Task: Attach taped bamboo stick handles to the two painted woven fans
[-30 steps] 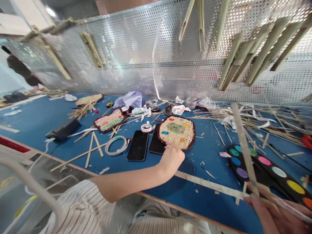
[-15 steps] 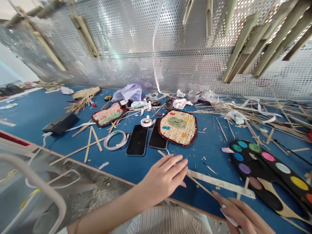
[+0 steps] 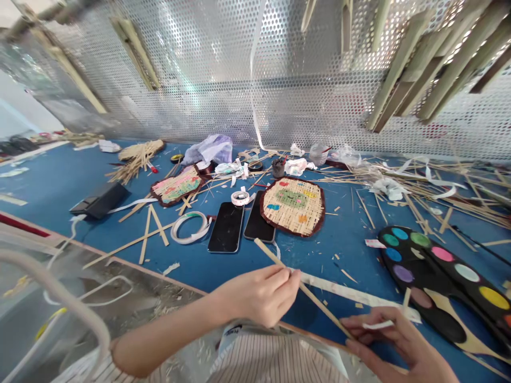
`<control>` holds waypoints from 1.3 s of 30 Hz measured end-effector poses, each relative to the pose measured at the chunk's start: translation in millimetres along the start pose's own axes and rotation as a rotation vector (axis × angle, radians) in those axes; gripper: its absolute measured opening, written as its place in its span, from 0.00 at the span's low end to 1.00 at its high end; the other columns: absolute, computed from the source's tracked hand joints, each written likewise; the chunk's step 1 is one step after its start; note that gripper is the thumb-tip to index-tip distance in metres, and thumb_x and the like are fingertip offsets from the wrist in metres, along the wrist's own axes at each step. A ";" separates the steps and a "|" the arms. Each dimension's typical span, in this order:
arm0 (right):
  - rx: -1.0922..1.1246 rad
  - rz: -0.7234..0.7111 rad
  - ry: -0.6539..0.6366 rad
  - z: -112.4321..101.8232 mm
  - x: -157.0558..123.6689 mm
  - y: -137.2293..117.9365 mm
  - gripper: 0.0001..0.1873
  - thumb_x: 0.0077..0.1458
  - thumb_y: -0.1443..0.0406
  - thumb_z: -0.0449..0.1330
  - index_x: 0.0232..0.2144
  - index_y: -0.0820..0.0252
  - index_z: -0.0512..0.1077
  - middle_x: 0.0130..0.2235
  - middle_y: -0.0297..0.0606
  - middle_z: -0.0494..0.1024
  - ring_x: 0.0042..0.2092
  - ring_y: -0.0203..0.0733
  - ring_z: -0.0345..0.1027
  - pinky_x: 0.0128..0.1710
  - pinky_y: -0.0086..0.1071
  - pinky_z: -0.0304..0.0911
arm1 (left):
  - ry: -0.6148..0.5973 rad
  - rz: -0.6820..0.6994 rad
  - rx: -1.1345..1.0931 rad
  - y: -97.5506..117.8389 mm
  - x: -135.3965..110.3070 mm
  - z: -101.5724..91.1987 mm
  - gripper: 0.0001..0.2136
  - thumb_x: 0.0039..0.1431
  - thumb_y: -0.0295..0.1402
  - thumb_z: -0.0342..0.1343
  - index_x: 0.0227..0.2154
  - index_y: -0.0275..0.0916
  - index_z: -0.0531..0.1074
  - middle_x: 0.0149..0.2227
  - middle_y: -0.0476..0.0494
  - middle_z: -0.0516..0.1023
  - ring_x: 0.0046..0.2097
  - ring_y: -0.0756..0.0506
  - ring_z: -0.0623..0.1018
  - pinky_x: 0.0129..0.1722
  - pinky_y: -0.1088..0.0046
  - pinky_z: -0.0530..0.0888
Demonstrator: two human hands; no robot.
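Note:
My left hand is closed in a pinch on a long bamboo strip that slants from upper left to lower right above the table's near edge. My right hand grips the strip's lower end and also holds a small white piece of tape. Beyond the hands lie a round woven bamboo mat with painted patches and two black phones side by side. A black paint palette with coloured wells sits to the right.
The blue table holds a second painted mat, rolls of tape, a black box, crumpled plastic and many loose bamboo strips. A perforated metal screen with hanging bamboo slats stands behind.
My left hand left the woven mat, drew back toward me and pinched the bamboo strip. My right hand lowered the strip to near the table edge.

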State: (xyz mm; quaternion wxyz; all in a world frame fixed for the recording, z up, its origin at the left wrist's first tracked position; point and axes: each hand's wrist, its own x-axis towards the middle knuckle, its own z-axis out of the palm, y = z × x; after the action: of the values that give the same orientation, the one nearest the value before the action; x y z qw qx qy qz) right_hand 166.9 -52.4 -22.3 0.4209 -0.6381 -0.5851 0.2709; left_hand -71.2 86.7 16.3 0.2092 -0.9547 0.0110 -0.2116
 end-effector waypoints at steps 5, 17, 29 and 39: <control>0.207 0.240 0.107 28.9 7.8 -27.8 0.15 0.45 0.59 0.64 0.32 0.53 0.62 0.31 0.34 0.81 0.25 0.35 0.72 0.28 0.26 0.72 | 0.019 -0.115 -0.060 -19.8 -3.1 9.6 0.08 0.60 0.23 0.52 0.36 0.29 0.76 0.41 0.38 0.80 0.40 0.47 0.79 0.39 0.73 0.78; 0.292 0.299 0.076 57.3 21.1 -34.7 0.16 0.44 0.57 0.64 0.31 0.53 0.61 0.30 0.34 0.80 0.28 0.38 0.73 0.32 0.30 0.70 | 0.053 -0.931 -0.833 -41.5 -5.6 31.6 0.03 0.50 0.27 0.63 0.26 0.42 0.80 0.38 0.48 0.83 0.38 0.47 0.80 0.40 0.71 0.78; 0.246 0.341 0.068 59.2 21.3 -38.4 0.17 0.44 0.56 0.63 0.31 0.52 0.60 0.30 0.33 0.80 0.29 0.38 0.74 0.32 0.30 0.70 | 0.258 -1.218 -0.786 -30.5 2.3 29.7 0.14 0.33 0.26 0.72 0.27 0.42 0.81 0.56 0.40 0.67 0.40 0.45 0.73 0.43 0.61 0.74; 0.233 0.354 0.057 59.2 20.7 -36.6 0.19 0.44 0.53 0.63 0.32 0.52 0.60 0.30 0.33 0.79 0.28 0.38 0.73 0.31 0.30 0.71 | 0.409 -1.323 -1.371 -36.3 -8.5 6.9 0.05 0.53 0.29 0.60 0.32 0.38 0.79 0.47 0.41 0.71 0.43 0.46 0.76 0.43 0.69 0.75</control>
State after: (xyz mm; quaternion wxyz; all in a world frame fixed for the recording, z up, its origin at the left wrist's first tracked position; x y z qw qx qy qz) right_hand 101.7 -20.7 -17.5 0.4541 -0.6852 -0.4164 0.3883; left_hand -78.6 123.5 21.9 -0.5588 -0.6275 -0.3705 -0.3959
